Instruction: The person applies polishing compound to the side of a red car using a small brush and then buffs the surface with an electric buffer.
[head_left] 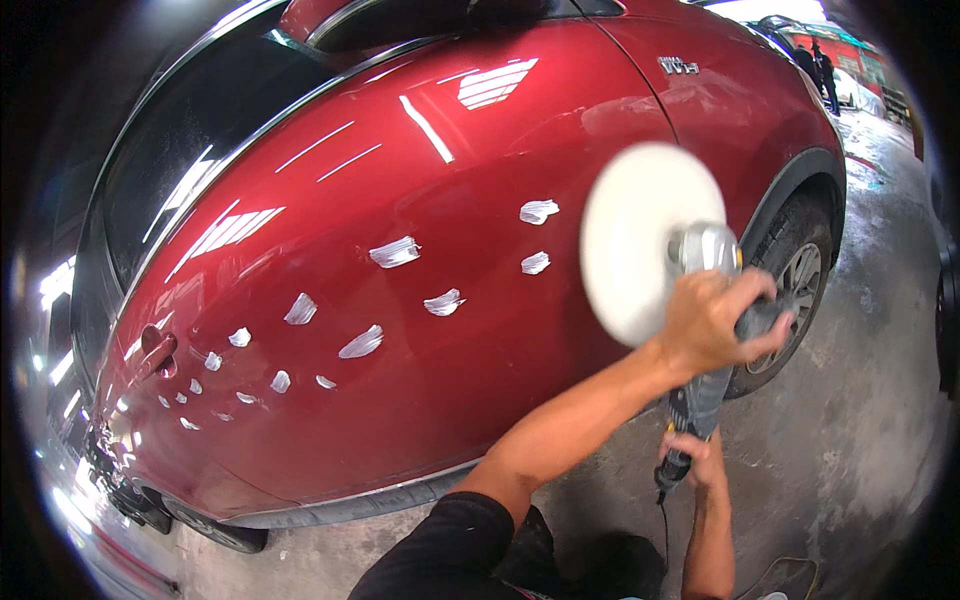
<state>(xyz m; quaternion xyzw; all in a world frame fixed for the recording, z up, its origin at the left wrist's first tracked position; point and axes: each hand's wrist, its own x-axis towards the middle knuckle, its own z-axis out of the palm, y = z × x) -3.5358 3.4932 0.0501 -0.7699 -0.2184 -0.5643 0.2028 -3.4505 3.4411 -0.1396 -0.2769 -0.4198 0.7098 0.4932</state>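
A grey and black electric car polisher (703, 395) with a round white pad (630, 240) is in both my hands. My left hand (710, 315) is closed on its front end, by the dark side handle (768, 316). Lower down, my right hand (692, 452) wraps round the rear of the body, near the cord. The pad's face is turned toward the red car door (480, 360); I cannot tell whether it touches the paint. Several white smears of paste (395, 252) dot the door, left of the pad.
The car's front wheel (795, 270) stands to the right of the polisher. A door handle (155, 350) juts out at the left. The power cord (666, 530) hangs down past my legs to the concrete floor (850, 440). At the far right, people (823, 75) stand in the background.
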